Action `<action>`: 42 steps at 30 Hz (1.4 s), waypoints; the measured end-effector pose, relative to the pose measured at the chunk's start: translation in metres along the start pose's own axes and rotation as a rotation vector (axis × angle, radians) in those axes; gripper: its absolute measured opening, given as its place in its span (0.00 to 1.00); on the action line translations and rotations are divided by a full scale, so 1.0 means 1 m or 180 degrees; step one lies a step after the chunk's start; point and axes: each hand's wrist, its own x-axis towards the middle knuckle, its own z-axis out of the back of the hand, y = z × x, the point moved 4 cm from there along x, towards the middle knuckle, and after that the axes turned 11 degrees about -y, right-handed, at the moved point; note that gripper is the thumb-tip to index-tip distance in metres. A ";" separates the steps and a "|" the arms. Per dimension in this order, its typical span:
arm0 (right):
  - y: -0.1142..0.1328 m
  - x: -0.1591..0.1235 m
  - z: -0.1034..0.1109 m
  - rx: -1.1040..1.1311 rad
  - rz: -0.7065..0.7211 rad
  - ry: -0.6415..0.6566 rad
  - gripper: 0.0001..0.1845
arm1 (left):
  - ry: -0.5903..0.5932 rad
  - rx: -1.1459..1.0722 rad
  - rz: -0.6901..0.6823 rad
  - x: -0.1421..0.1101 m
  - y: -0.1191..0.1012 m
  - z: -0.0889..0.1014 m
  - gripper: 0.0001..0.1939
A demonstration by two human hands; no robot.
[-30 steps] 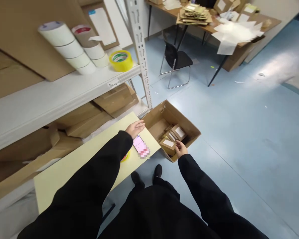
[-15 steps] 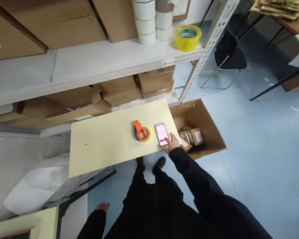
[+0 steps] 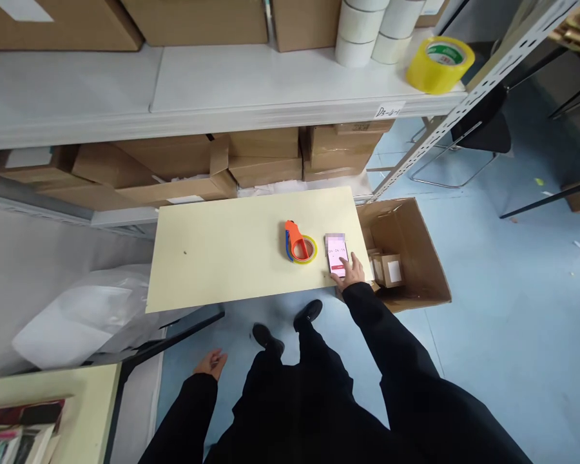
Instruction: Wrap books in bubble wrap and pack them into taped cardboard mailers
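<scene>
A smartphone (image 3: pixel 337 252) with a lit pink-and-white screen lies flat near the right end of a cream board (image 3: pixel 222 258). Over its lower right part my right hand (image 3: pixel 350 270) rests with fingers spread, one fingertip at the screen by a red bar. To the left of the phone lies an orange and blue tape dispenser (image 3: pixel 297 242) with a roll of tape in it. My left hand (image 3: pixel 212 364) hangs low beside my body, away from the board; its fingers are loosely bent and apart, and nothing shows in it.
An open cardboard carton (image 3: pixel 418 258) holding small boxes stands right of the board. Behind is a white shelf (image 3: pixel 251 84) with cartons, white rolls (image 3: pixel 360 29) and yellow tape (image 3: pixel 439 64). A black chair (image 3: pixel 483 132) stands at right, a white plastic bag (image 3: pixel 82 316) at left.
The view has shifted, so the board and shelf sit further right. My left hand has come up and forward into fuller view. My right hand stays at the phone, whose screen shows different content.
</scene>
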 end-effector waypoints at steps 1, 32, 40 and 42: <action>-0.002 -0.001 0.003 0.0025 -0.0064 -0.0092 0.30 | 0.0054 -0.0044 -0.0134 0.006 0.003 0.003 0.15; 0.651 -0.174 -0.055 0.1099 0.3982 0.2403 0.12 | -0.2352 -0.1546 0.0965 0.002 0.272 0.254 0.19; 0.761 -0.246 -0.095 0.1762 0.4102 0.3324 0.15 | -0.3474 -0.1835 0.1876 0.026 0.293 0.312 0.21; 0.780 -0.266 -0.106 0.1750 0.4011 0.3449 0.16 | -0.3444 -0.1912 0.2088 0.035 0.299 0.325 0.22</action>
